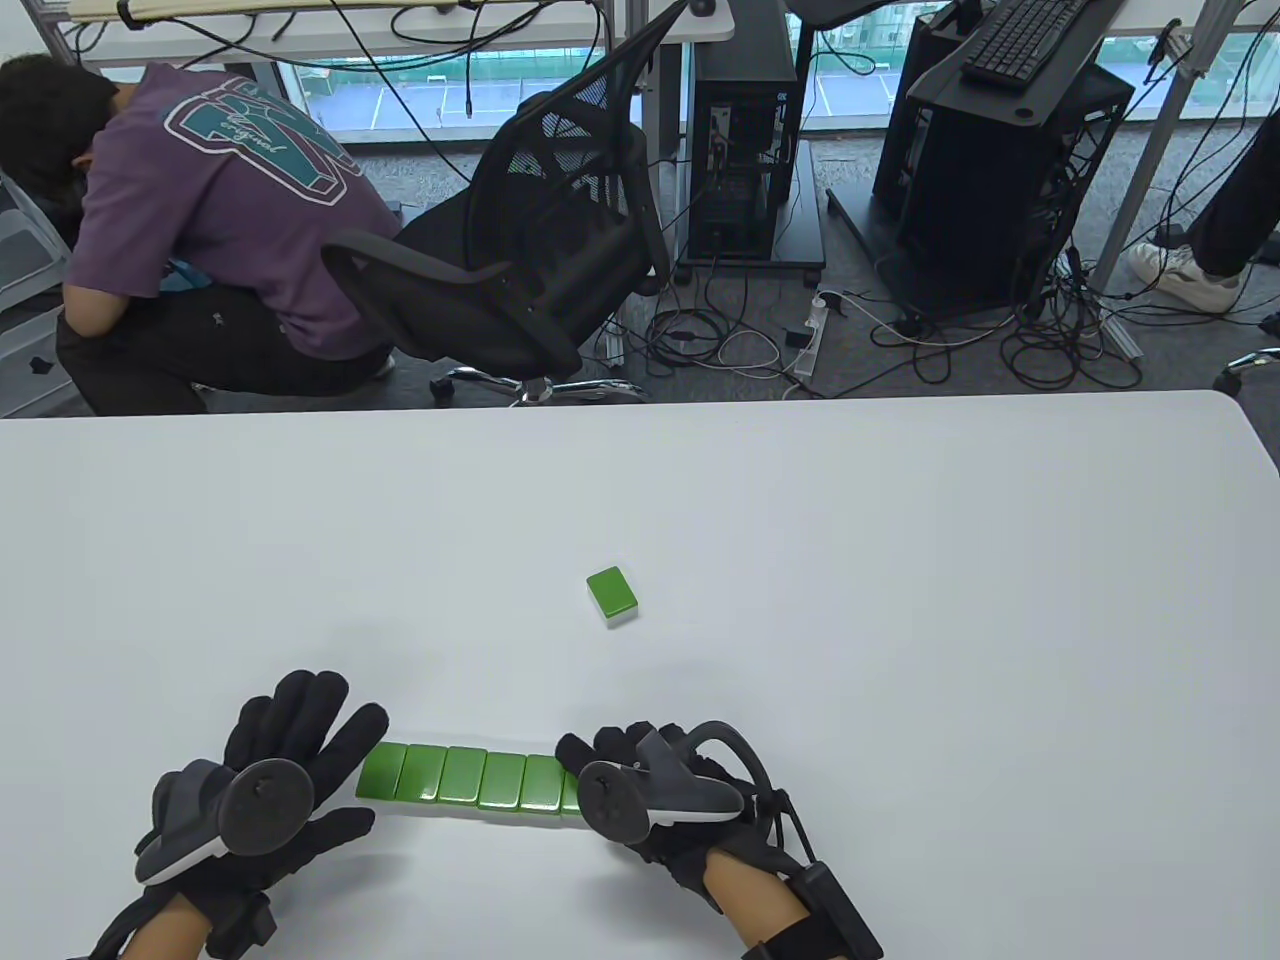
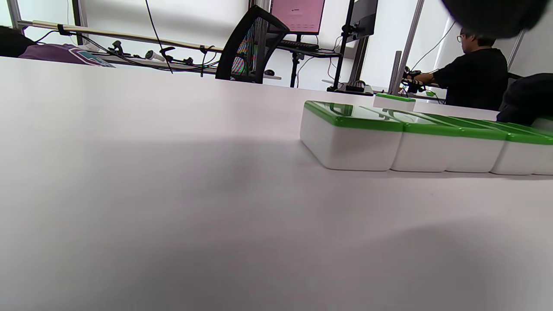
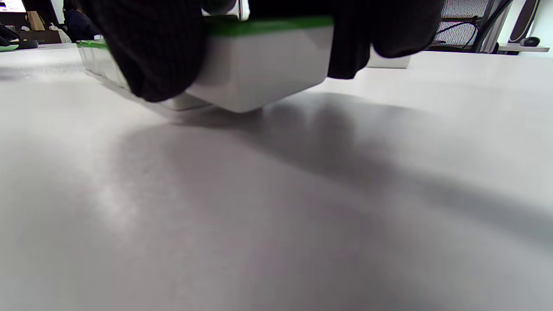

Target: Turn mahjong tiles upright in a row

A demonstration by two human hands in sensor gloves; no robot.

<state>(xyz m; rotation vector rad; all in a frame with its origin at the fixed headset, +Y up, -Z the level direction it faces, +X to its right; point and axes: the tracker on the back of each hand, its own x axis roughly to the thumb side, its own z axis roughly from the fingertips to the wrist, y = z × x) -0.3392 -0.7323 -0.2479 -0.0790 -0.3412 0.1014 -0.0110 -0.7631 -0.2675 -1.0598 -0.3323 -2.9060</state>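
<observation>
Now I am at the squaring stage, I judge: my left hand (image 1: 265, 790), fingers spread, touches the row of tiles (image 1: 462, 778) at its left end, while my right hand (image 1: 650, 790) grips the rightmost tile (image 3: 263, 65). I count six lying flat near me, plus one stray tile (image 1: 612, 595) farther off. Next I need even pressure from both ends.

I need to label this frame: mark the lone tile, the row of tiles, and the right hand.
lone tile (image 1: 612, 592): table view, on its green back.
row of tiles (image 1: 462, 777): table view, green top of a middle tile.
right hand (image 1: 655, 795): table view, back of the glove by the tracker.
</observation>
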